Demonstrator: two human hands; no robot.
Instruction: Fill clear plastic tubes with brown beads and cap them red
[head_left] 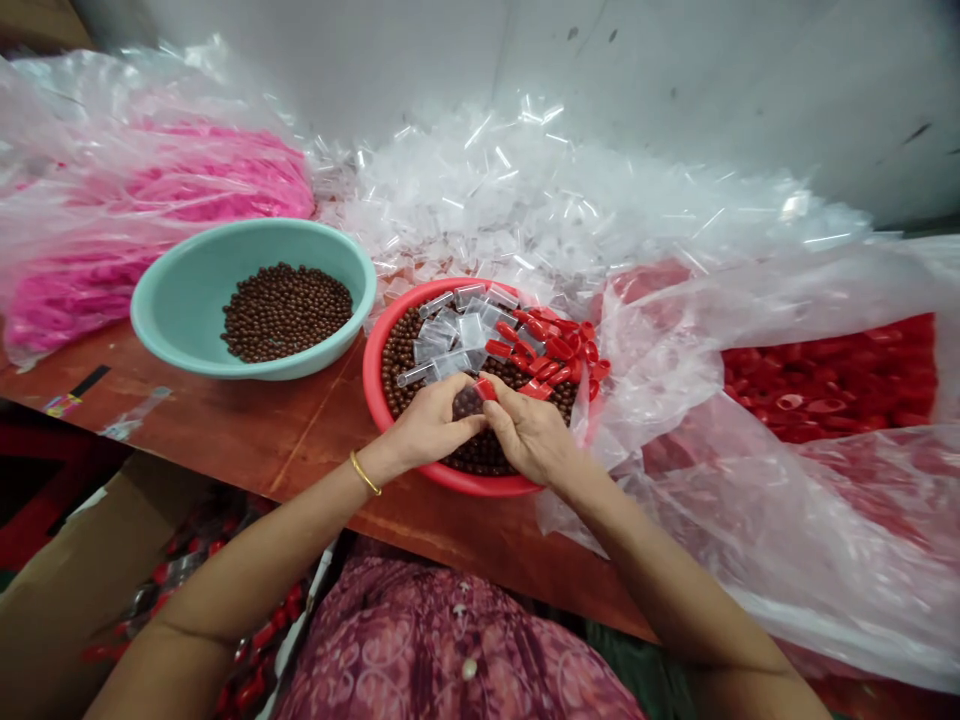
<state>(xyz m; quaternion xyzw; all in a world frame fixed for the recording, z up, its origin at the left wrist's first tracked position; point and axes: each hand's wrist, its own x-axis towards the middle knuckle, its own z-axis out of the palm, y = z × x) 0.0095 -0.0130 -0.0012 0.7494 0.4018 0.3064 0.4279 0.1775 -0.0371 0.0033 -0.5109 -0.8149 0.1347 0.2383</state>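
Nearest the camera is your patterned maroon shirt [450,650], its buttons running down the front, with your bare forearms reaching past it over the table [225,425]. Your left hand [431,425], a gold bracelet [365,474] at its wrist, is clamped on a clear case [466,402] with dark beads showing through. Your right hand [531,428] pinches the red cap [486,389] at the case's end between thumb and fingers. You have the case above the near rim of the red bowl [487,485]; its long axis seems to run from left to right, cap end toward your right hand, though your fingers hide much of it. You cannot tell whether the cap is fully seated.

Under your hands, the red bowl stands just in from the surface's front edge, holding brown beads [399,365], with loose clear cases [450,340] on top pointing various ways and red caps [559,348] piled toward its right rim. To your left, a teal bowl [180,290] holds more beads [289,312]. At your right, a plastic bag [757,480] shows red caps inside and hangs over the front edge. Toward the back edge lie a heap of clear pieces [525,205] and, at the left, bagged pink pieces [247,170], before a grey wall [675,80]. Below the front edge at left is a cardboard box [97,570]. You have one small colourful sticker [62,405] near the left front edge, its print too small to read.
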